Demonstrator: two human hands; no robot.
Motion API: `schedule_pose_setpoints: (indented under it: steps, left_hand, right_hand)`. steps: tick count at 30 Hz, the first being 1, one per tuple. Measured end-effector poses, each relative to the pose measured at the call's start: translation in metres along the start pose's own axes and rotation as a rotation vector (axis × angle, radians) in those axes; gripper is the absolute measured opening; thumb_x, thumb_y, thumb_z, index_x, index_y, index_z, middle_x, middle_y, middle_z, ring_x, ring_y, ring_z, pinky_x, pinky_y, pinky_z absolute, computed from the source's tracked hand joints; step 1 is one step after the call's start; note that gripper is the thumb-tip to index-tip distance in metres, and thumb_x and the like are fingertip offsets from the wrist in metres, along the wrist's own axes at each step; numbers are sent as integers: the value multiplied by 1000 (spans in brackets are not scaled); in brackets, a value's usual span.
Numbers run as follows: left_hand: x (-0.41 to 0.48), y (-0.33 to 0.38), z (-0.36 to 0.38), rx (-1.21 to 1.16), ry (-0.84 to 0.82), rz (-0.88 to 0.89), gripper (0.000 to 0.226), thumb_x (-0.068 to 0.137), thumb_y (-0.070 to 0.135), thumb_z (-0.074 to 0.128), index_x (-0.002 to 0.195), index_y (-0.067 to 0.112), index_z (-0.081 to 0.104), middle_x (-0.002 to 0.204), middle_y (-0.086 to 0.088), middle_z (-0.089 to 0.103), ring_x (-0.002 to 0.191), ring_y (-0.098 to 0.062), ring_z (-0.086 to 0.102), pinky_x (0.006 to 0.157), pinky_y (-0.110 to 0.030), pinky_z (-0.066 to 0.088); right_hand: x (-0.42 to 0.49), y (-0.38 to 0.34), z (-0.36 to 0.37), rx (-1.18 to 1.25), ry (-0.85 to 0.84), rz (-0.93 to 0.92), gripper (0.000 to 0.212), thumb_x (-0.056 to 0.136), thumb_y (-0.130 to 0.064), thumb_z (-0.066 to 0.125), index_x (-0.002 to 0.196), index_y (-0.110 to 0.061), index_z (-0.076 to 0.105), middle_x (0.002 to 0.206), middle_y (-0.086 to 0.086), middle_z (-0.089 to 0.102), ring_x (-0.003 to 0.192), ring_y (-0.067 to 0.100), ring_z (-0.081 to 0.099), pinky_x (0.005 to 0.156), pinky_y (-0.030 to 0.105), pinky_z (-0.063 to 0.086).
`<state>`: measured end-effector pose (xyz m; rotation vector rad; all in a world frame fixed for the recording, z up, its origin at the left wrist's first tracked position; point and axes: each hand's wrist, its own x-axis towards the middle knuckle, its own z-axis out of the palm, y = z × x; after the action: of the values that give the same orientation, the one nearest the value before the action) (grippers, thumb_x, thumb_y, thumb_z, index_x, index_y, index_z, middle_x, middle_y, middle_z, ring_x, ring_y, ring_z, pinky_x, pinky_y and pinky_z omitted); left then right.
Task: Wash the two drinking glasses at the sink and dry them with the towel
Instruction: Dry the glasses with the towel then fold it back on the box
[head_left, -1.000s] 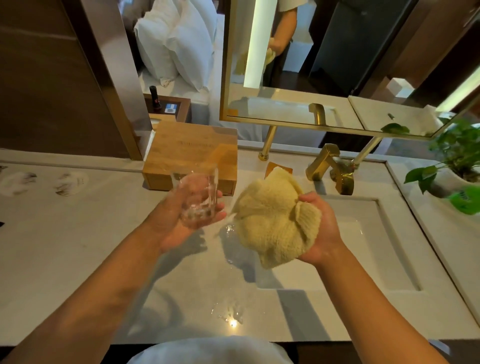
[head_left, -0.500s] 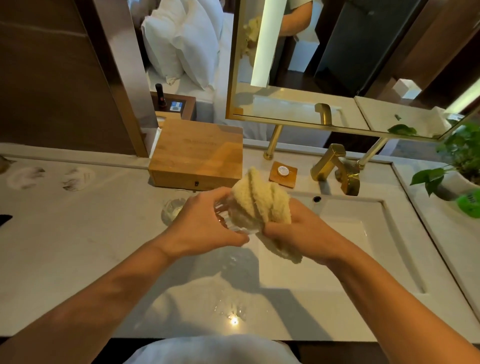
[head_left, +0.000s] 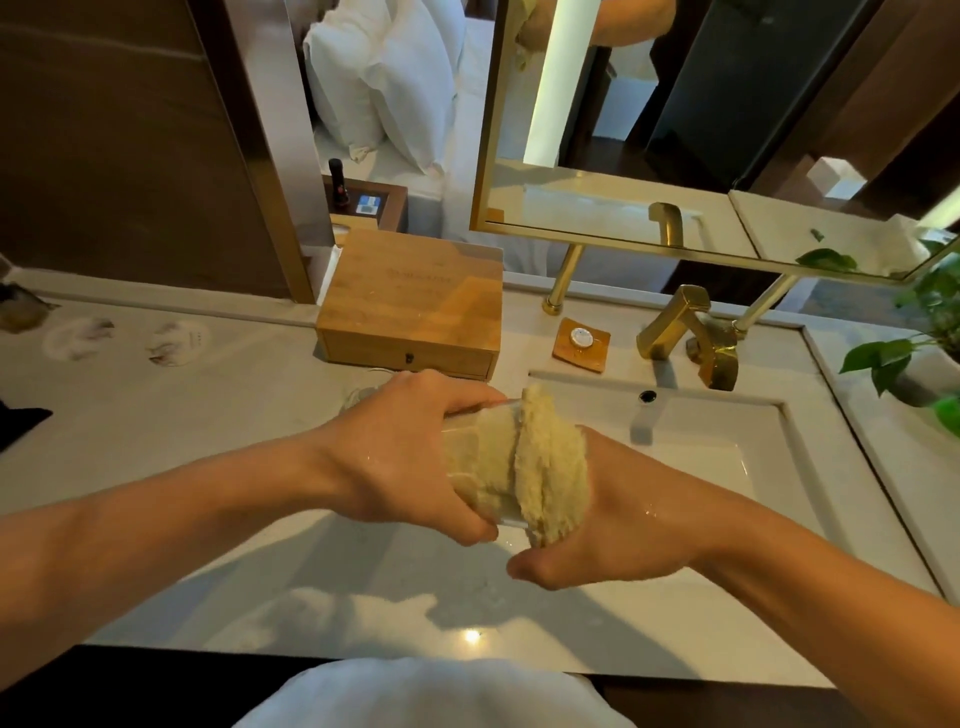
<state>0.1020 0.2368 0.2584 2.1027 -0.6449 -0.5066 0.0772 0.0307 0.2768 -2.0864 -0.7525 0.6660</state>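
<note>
The left hand (head_left: 415, 457) is wrapped tight around a clear glass (head_left: 467, 457), lying on its side above the counter's (head_left: 208, 467) front part, by the sink's (head_left: 779, 519) left edge. The yellow towel (head_left: 545, 462) is stuffed inside the glass. The right hand (head_left: 623, 519) is pushed into the towel; its fingers are hidden, so I cannot tell its grip. Behind the left hand there may be another glass (head_left: 358, 397), hard to see. At the back edge sit a wooden box (head_left: 410, 306) and a gold tap (head_left: 685, 332).
</note>
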Motion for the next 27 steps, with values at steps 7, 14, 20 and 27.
schedule_pose_setpoints:
  steps: [7, 14, 20, 27]
  left_hand:
    - [18, -32, 14, -766, -970, -229, 23, 64, 13, 88, 84, 16, 78, 77, -3, 74, 64, -17, 69, 57, -26, 56]
    - [33, -28, 11, -402, -582, -251, 27, 70, 5, 85, 90, 16, 71, 82, -3, 71, 71, -18, 68, 57, -27, 56]
    - [27, -47, 32, 409, 89, 304, 53, 69, 36, 84, 115, 28, 59, 97, 11, 65, 84, -8, 63, 68, -27, 53]
    - [26, -66, 43, 722, 515, 558, 62, 78, 28, 82, 131, 5, 59, 117, -10, 66, 93, -24, 61, 71, -38, 55]
  right_hand:
    - [-5, 7, 8, -1068, -406, -372, 8, 79, -4, 70, 78, -12, 71, 78, 2, 61, 63, 12, 45, 54, 16, 33]
    - [-8, 39, 16, -420, -175, -112, 18, 78, 2, 68, 82, -11, 58, 84, -3, 55, 73, 10, 50, 64, 22, 46]
    - [6, 43, 41, 1693, 184, 227, 57, 45, 8, 82, 100, 6, 73, 100, 24, 70, 88, 35, 72, 76, 44, 61]
    - [22, 22, 41, 1219, 393, 186, 39, 60, 2, 84, 95, -12, 76, 93, 12, 72, 90, 23, 70, 77, 34, 60]
